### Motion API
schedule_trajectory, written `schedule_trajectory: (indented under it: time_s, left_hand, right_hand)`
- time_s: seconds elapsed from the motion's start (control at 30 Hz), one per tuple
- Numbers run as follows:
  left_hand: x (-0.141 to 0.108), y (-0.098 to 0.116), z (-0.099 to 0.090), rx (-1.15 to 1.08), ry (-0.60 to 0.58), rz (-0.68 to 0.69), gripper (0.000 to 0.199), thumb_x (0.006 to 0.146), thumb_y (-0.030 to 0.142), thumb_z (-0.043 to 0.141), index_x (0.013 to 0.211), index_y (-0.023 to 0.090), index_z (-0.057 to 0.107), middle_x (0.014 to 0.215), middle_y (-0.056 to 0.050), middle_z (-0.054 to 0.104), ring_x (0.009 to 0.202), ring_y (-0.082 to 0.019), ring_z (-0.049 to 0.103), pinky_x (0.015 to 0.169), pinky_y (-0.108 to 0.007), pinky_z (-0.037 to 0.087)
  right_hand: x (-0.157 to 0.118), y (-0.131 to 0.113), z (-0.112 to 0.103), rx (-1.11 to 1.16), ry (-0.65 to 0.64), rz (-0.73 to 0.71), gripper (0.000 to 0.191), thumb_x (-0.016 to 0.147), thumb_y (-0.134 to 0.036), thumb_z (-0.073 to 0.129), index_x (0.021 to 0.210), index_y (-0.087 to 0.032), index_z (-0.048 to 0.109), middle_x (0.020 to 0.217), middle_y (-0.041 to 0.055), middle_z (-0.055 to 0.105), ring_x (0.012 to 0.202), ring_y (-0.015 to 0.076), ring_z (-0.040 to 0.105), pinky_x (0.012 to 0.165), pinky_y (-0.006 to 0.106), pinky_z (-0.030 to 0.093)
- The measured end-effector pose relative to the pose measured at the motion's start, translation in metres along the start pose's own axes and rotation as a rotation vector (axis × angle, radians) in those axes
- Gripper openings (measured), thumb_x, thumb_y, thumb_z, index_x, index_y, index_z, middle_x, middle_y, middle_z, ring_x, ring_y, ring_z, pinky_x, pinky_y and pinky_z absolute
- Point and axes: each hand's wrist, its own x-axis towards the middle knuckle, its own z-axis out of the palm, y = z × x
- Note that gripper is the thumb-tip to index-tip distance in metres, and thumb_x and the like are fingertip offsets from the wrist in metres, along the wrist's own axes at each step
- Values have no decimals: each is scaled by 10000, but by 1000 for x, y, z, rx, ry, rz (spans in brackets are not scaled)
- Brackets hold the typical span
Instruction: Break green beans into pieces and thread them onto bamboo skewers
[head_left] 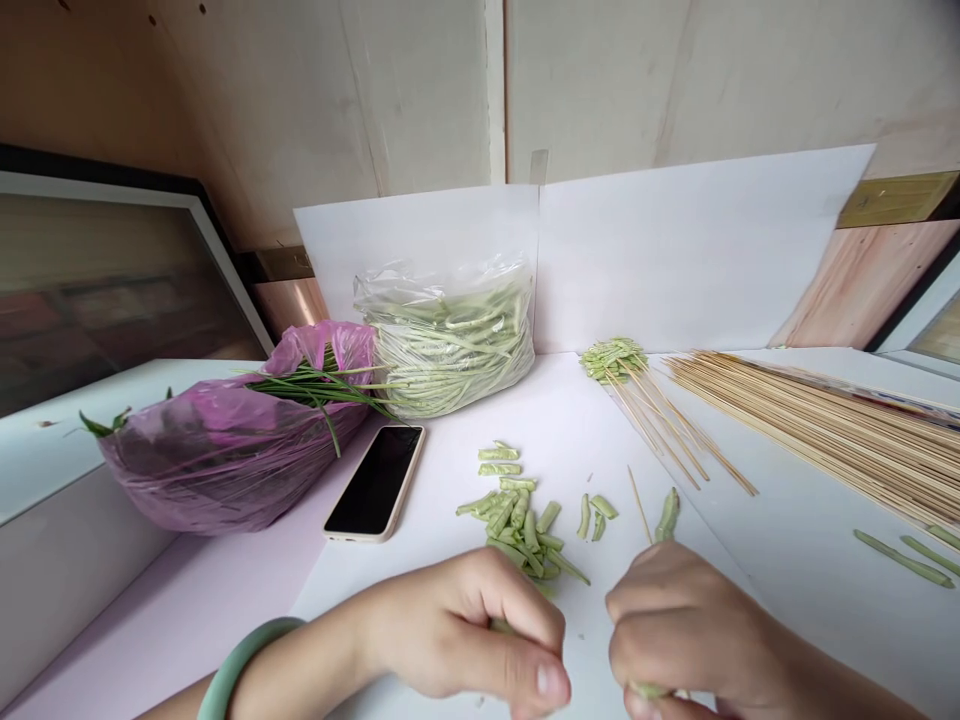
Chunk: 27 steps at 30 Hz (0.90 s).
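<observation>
White tabletop [442, 495], backed by upright white boards [675, 260]; toward its near edge, a dull pale-green bean piece [501, 626], mostly hidden, is clasped by the left hand [457, 630]. By the right hand [679, 620], fingers curled tight, another pale-green bean piece [649, 690] is gripped, a thin wooden skewer [638, 505] seen jutting beyond the knuckles. Mid-tabletop, short, matte green bean cuttings [519, 512] are heaped; toward the back edge, bean-loaded skewers [613, 358] are laid.

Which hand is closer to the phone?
The left. The left hand is just to the right of the phone and closer to the person, not touching it. The right hand is farther right, beyond the left one.
</observation>
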Motion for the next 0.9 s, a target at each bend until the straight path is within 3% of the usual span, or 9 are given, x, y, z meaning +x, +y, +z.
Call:
schedule_trajectory:
  time_s: [0.17,0.27,0.37,0.5,0.6,0.67,0.77,0.9]
  left_hand:
    - [7,-7,-5,49,585,3,482,895,569,394,758,150,589,665,-3,486,612,-133,440,602,-269,376]
    - [11,-13,-8,324,768,-59,467,942,500,326,1000,151,631,916,-67,593,898,-206,512,874,-359,381]
    - [10,-15,-11,503,808,-71,515,948,477,322,1255,129,545,1186,-127,581,1140,-256,450,1026,-421,277]
    - [7,-13,-12,561,836,-2,496,959,426,324,1320,127,485,1286,-127,547,1208,-245,415,1053,-410,257]
    - [7,-8,-9,542,876,36,403,960,392,336,1182,148,567,1112,-101,616,1084,-227,497,962,-372,347]
    - [7,-4,-6,528,851,29,349,950,400,359,971,155,608,902,-64,623,892,-203,548,818,-329,411]
    - [8,-2,0,563,738,-25,287,883,425,496,784,164,561,722,-13,556,693,-164,514,656,-278,402]
    - [9,-3,4,677,634,-47,265,789,420,636,796,165,566,726,-3,546,677,-154,497,635,-255,392]
  right_hand:
    - [4,4,-10,-215,113,79,235,853,-125,433,653,-207,339,552,-56,434,493,86,431,532,209,338]
    - [7,11,-2,-306,145,134,254,879,-157,445,653,-208,339,549,-60,422,471,85,410,499,215,314]
    - [9,15,3,-317,136,193,269,894,-171,433,644,-210,341,543,-62,423,455,88,408,477,221,302]
    - [11,13,2,-268,74,283,222,886,-182,442,667,-214,422,574,-44,485,490,118,478,490,239,353]
    - [10,8,0,-208,74,292,171,851,-120,419,815,-216,556,688,1,569,585,153,565,543,252,440]
    - [10,7,1,-165,72,277,306,829,-68,388,1003,-220,589,806,30,600,640,156,600,580,246,486]
    - [10,11,9,-105,33,262,463,827,-31,380,1222,-231,513,924,48,586,685,136,622,603,205,522]
    - [9,17,28,-97,135,212,530,837,-26,390,1325,-231,370,1013,69,565,887,167,625,734,225,536]
